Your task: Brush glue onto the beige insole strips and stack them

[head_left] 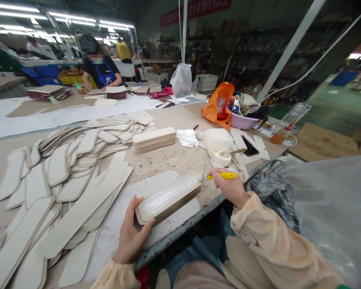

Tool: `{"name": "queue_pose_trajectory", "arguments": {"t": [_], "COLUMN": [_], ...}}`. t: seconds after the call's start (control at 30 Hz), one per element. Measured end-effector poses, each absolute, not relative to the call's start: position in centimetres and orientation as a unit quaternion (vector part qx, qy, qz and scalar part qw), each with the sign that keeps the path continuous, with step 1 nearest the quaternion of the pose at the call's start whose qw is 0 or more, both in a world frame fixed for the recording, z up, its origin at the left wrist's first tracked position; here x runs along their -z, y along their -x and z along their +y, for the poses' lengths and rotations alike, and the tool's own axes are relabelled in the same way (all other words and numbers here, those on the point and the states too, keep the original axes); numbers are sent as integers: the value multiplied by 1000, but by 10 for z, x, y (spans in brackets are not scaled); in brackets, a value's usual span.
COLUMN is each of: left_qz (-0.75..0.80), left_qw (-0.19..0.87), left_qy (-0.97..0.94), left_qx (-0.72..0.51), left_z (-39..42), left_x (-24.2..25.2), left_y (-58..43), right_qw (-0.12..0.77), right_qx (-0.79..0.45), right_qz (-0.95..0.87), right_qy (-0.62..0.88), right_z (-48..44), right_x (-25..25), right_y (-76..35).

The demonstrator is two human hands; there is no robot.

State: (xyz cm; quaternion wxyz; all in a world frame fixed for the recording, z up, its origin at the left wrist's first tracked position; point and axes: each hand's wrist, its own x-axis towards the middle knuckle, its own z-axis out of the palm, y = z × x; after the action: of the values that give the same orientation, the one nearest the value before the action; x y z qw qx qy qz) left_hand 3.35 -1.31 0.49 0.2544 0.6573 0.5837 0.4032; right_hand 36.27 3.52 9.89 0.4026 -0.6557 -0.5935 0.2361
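A stack of long cream insole pieces [168, 198] lies at the table's near edge, its top wet and glossy. My left hand [131, 233] grips the stack's near end, thumb on top. My right hand [230, 186] is closed on a yellow-handled brush [219, 176], whose bristles touch the far end of the stack. Both arms wear cream sleeves.
Many cream insole pieces [63, 180] are spread over the table's left half, and a neat stack [154, 139] sits farther back. A white glue tub [219, 145], orange bag [218, 105] and pink basin [243, 120] stand right. A person in a blue apron [100, 68] works opposite. A plastic bag [327, 208] hangs right.
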Motion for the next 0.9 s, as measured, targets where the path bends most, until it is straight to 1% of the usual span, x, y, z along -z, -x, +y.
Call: {"name": "queue_pose_trajectory", "arguments": {"t": [0.1,0.17,0.23,0.37,0.4,0.47,0.57,0.67,0.73,0.77,0.83,0.9], "left_qz": [581,583,587,585,583,581,579,578,578,577,573,568], "left_qw": [252,250,253,257,258,262,278,289,281,274,260,260], "left_qy": [-660,-660,-657,-654,-654,-651,-640,-633,-639,-645,-657,-661], "left_qx": [-403,-402,-400,-405,-407,-412,-421,-427,-423,-420,-415,-415], "left_z": [-13,-12,-12,-13,-13,-13,-13,-11,-11,-12,-14,-15], "left_x": [-5,-5,-5,-3,-3,-2,-1,0,0,0,0,0], "left_y": [-33,-33,-33,-32,-32,-33,-33,-33,-33,-33,-32,-32], "right_qw": [442,446,406,271,254,249,287,363,421,445,470,455], "right_qx": [-173,-131,-96,-62,-57,-55,-119,-236,-271,-264,-206,-116], "right_qz": [-622,-665,-719,-790,-801,-825,-851,-826,-790,-772,-747,-752], "right_qy": [622,585,556,547,540,504,424,361,354,369,423,462], "right_z": [26,23,22,17,14,5,-9,-16,-16,-15,-9,-1], "right_x": [-99,-95,-88,-72,-70,-67,-72,-80,-83,-82,-78,-67], "right_y": [-357,-351,-342,-316,-308,-290,-263,-248,-252,-258,-279,-305]}}
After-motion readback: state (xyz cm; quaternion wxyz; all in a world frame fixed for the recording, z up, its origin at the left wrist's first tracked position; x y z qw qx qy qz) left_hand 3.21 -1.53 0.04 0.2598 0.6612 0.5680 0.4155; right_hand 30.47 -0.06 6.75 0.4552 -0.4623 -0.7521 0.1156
